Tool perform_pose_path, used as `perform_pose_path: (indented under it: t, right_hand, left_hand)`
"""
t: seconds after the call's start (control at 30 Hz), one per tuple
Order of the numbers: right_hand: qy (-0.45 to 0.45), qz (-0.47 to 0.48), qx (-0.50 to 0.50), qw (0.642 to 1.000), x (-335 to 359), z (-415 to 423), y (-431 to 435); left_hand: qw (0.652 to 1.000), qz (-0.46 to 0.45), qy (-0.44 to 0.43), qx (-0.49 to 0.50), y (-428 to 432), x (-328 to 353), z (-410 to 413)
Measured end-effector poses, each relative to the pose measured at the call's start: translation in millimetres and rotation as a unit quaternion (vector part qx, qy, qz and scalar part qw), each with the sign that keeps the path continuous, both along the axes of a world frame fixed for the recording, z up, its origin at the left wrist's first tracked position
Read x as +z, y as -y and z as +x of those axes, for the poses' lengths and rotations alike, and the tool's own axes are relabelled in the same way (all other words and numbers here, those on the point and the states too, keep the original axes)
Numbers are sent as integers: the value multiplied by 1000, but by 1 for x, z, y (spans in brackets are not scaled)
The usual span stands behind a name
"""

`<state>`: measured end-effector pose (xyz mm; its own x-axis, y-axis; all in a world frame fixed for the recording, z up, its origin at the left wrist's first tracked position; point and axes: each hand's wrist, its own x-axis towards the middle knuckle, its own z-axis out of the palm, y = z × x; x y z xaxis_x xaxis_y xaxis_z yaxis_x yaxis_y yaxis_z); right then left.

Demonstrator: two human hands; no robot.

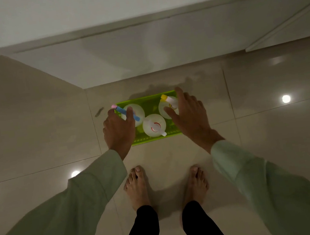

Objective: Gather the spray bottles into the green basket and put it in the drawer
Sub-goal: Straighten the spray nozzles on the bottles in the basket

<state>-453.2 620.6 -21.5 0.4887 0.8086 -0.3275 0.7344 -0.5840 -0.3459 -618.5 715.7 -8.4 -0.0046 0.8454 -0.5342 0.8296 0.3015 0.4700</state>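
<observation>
Head view looks straight down at a shiny tiled floor [271, 141], where the green basket [148, 100] sits just in front of a white cabinet [141, 50]. Three spray bottles stand inside it: one with a blue and pink top [125, 112] on the left, one with a white and red top [155, 127] in the middle, and one with a yellow top [167, 100] on the right. All three look gathered, so that part of the task seems done. The left hand [119, 131] is spread wide over the left side of the basket, and the right hand [189, 112] is spread wide over the right side. They sit one on each side, likely so the basket can be lifted flat and the bottles do not tip. Neither hand is holding anything that I can see, and I cannot tell if the fingers touch the rim yet. The hands hide both short sides of the basket. The room is dim, so the bottle bodies look like pale round blobs. Which cabinet front is the drawer is hard to tell, and none looks open. Two bare feet [137, 186] stand near the basket.
</observation>
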Motion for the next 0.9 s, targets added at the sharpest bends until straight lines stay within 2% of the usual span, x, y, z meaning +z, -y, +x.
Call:
perform_pose_path:
  t: [0.1, 0.4, 0.9]
  right_hand:
    - [29, -76, 54, 995, -17, 5, -10]
    - [56, -23, 20, 998, -30, 4, -11]
    - [58, -16, -40, 997, -31, 1, -18]
  left_hand:
    - [999, -13, -26, -27, -5, -8, 3]
    - [995, 34, -14, -96, -13, -12, 2]
    - [983, 67, -37, -167, -14, -14, -2]
